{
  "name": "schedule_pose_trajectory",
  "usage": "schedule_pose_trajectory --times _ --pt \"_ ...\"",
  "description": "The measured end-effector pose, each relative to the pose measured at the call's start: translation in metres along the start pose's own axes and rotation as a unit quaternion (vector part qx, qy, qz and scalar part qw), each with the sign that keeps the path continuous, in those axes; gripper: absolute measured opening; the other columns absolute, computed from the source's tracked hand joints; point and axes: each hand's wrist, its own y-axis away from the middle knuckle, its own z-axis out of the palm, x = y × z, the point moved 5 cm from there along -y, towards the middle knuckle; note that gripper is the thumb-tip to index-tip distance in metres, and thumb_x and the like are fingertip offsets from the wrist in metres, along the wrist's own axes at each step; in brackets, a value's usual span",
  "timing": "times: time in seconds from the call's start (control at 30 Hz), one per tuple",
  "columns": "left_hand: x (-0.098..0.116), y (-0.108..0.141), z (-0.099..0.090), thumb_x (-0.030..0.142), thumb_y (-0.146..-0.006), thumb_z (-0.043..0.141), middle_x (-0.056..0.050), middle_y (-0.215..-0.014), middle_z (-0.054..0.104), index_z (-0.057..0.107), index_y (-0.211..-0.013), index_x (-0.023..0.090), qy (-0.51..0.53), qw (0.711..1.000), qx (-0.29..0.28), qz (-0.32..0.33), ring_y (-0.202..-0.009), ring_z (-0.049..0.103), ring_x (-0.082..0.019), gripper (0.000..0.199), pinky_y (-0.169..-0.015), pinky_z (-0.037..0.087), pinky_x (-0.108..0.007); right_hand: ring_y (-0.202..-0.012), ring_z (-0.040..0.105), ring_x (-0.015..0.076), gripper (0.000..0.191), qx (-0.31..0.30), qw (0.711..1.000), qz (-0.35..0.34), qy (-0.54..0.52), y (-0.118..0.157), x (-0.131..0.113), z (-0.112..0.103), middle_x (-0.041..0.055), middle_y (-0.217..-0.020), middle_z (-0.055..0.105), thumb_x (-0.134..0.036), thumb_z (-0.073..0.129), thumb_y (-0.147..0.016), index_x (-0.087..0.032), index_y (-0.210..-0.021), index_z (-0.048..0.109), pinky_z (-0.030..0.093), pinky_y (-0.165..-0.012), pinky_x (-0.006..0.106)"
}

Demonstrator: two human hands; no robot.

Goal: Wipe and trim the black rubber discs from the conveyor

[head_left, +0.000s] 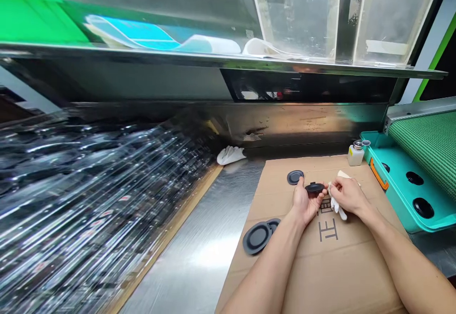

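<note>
My left hand (304,203) grips a dark rubber disc with a small tab (314,187) by its edge, above a cardboard sheet (342,276). My right hand (349,195) pinches a white cloth (335,204) against that disc. Another round black disc (295,177) lies on the cardboard just beyond my left fingers. Left of my wrist, a larger black disc (257,238) rests on the cardboard edge, overlapping a further disc (273,224). Printed Chinese characters (327,231) show between my forearms.
A small white dispensing bottle (356,153) stands behind the cardboard. To the right lies a teal tray (399,195) with dark round recesses, beside a green belt (423,147). A white glove (230,155) lies on the steel table (192,257), next to a plastic-wrapped stack (89,200).
</note>
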Motion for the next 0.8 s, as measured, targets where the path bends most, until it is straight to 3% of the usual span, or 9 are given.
schedule_pose_trajectory --times 0.13,0.23,0.33,0.47,0.6,0.67,0.8 --pt "-0.001 0.000 0.000 0.055 -0.100 0.023 -0.013 -0.072 0.065 0.056 -0.091 0.008 -0.012 1.000 0.008 0.003 -0.051 0.060 -0.013 0.058 -0.041 0.052 -0.019 -0.064 0.057 0.0124 0.019 0.068 0.997 0.003 -0.023 -0.002 0.001 -0.009 -0.0027 -0.069 0.063 -0.032 0.049 -0.093 -0.021 -0.079 0.055 0.036 -0.061 0.022" --pt "-0.005 -0.001 0.000 0.058 -0.099 0.023 -0.013 -0.071 0.066 0.057 -0.090 0.008 -0.063 0.998 0.010 0.028 -0.049 0.060 -0.013 0.061 -0.040 0.050 -0.020 -0.067 0.059 0.0128 0.016 0.069 0.996 -0.022 -0.056 -0.001 -0.003 -0.007 -0.0028 -0.073 0.066 -0.031 0.048 -0.095 -0.022 -0.087 0.059 0.039 -0.064 0.022" --pt "-0.012 -0.004 0.002 0.061 -0.099 0.023 -0.011 -0.065 0.065 0.059 -0.087 0.009 -0.144 0.987 0.001 0.065 -0.043 0.057 -0.014 0.064 -0.036 0.044 -0.022 -0.081 0.063 0.0154 0.014 0.070 0.993 -0.077 -0.051 0.002 -0.012 -0.003 0.0012 -0.088 0.070 -0.028 0.052 -0.093 -0.021 -0.096 0.064 0.043 -0.074 0.024" --pt "-0.019 -0.009 -0.002 0.066 -0.095 0.031 -0.006 -0.055 0.061 0.062 -0.082 0.011 -0.274 0.953 0.031 0.127 -0.036 0.052 -0.013 0.064 -0.034 0.041 -0.023 -0.090 0.061 0.0182 0.015 0.071 0.989 -0.130 0.004 0.007 -0.022 0.005 0.0064 -0.096 0.069 -0.023 0.053 -0.091 -0.018 -0.096 0.067 0.043 -0.082 0.027" --pt "-0.020 -0.010 -0.002 0.075 -0.089 0.034 -0.004 -0.050 0.058 0.065 -0.082 0.011 -0.374 0.914 0.012 0.159 -0.034 0.051 -0.014 0.071 -0.035 0.042 -0.025 -0.089 0.061 0.0185 0.018 0.063 0.992 -0.066 0.084 0.005 -0.015 0.006 0.0063 -0.094 0.070 -0.022 0.051 -0.092 -0.019 -0.093 0.068 0.042 -0.080 0.027" --pt "-0.017 -0.008 -0.003 0.073 -0.091 0.032 -0.004 -0.053 0.060 0.066 -0.088 0.011 -0.349 0.925 0.010 0.146 -0.037 0.053 -0.013 0.071 -0.036 0.042 -0.024 -0.088 0.062 0.0181 0.017 0.050 0.993 -0.033 0.103 0.002 -0.009 0.003 0.0051 -0.092 0.070 -0.021 0.052 -0.090 -0.019 -0.091 0.069 0.040 -0.078 0.026" --pt "-0.007 -0.001 -0.003 0.059 -0.097 0.033 -0.007 -0.071 0.066 0.062 -0.106 0.010 -0.207 0.975 0.004 0.085 -0.047 0.058 -0.014 0.058 -0.038 0.042 -0.023 -0.078 0.062 0.0152 0.017 0.060 0.995 0.010 0.077 0.000 -0.001 -0.010 0.0017 -0.084 0.071 -0.023 0.053 -0.087 -0.021 -0.086 0.069 0.038 -0.070 0.024"
